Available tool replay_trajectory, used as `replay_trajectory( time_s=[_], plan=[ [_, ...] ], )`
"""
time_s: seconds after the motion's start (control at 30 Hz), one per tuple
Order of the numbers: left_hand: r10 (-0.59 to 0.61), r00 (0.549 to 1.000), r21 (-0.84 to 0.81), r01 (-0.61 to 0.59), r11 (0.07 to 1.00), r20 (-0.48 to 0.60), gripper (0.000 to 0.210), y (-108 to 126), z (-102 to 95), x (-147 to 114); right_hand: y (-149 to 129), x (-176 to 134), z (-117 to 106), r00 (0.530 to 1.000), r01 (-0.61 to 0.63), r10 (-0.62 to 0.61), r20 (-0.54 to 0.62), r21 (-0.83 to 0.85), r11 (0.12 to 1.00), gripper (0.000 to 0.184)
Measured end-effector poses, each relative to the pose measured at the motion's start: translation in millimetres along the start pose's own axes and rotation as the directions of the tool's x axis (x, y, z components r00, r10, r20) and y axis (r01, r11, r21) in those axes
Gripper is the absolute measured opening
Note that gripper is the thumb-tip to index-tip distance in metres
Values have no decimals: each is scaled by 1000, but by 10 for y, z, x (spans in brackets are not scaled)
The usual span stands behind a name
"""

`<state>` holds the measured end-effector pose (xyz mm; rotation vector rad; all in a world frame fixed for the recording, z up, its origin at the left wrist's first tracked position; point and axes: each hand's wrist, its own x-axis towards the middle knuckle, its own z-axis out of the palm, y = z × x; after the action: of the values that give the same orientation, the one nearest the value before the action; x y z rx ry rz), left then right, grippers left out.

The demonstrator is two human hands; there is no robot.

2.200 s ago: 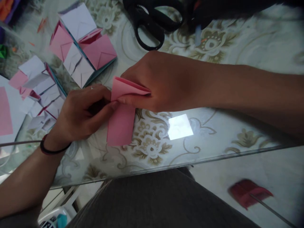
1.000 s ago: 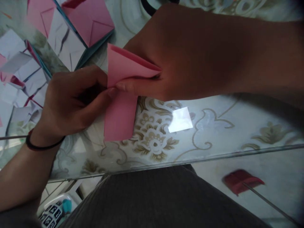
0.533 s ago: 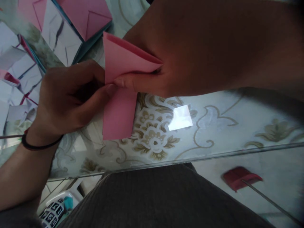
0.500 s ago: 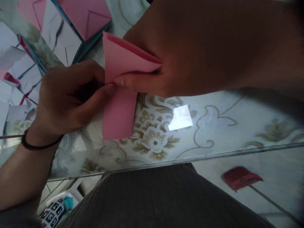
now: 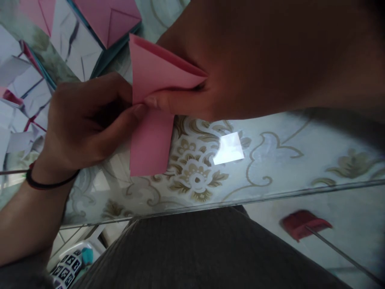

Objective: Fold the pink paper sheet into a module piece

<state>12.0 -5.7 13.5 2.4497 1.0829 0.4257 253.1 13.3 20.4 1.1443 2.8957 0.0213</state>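
A folded piece of pink paper (image 5: 152, 148) is held upright above the table between my hands. My left hand (image 5: 93, 120) pinches its left edge, thumb in front and fingers curled behind. From the right, my right hand (image 5: 192, 88) presses its thumb on the front of the paper, its tip touching the left thumb. The upper part of the paper is bent into a flap that runs into the right palm. The right fingers are hidden behind the paper and hand.
Pink folded papers (image 5: 123, 20) and white folded papers (image 5: 27, 86) lie at the upper left. The table (image 5: 270, 160) has a flower pattern and a glossy surface, with its edge just before my lap. On the floor at right lies a red dustpan (image 5: 303, 224) with a long handle.
Both hands keep the same hold on the pink paper. Its top and the hands sit very slightly higher in the view; little else differs.
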Motion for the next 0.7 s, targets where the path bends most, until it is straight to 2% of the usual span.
replay_trajectory(
  time_s=[0.03,0.07,0.1,0.3,0.37,0.47,0.5,0.57,0.7],
  plan=[
    [6,1000,-6,-6,1000,-2,19,-5,4,0,-10,2,5,999,14,-15,40,17,1000,82],
    [2,1000,-16,-2,1000,2,18,-10,8,1,-19,2,8,1000,-22,22,-9,-16,1000,82],
    [30,999,-45,-30,999,-16,17,-15,11,2,-25,0,11,1000,11,-11,-6,7,1000,81],
    [0,1000,-68,-2,998,-19,14,-30,12,2,4,-42,40,984,-16,1,-179,-82,996,81],
    [5,1000,-70,-6,998,-25,15,-34,12,2,15,-52,52,980,-16,1,-200,-74,997,82],
    [38,999,-59,-39,998,-26,13,-33,13,3,14,-49,54,978,6,-14,-206,-40,999,79],
    [41,999,-56,-42,998,-23,14,-30,12,3,10,-45,51,985,35,-39,-167,-26,999,78],
    [20,1000,-47,-21,999,-19,17,-23,9,3,5,-33,46,979,-26,12,-204,-65,998,78],
    [20,1000,-49,-21,999,-19,19,-24,10,3,11,-28,60,988,-25,22,-150,-21,999,83]
  ],
)
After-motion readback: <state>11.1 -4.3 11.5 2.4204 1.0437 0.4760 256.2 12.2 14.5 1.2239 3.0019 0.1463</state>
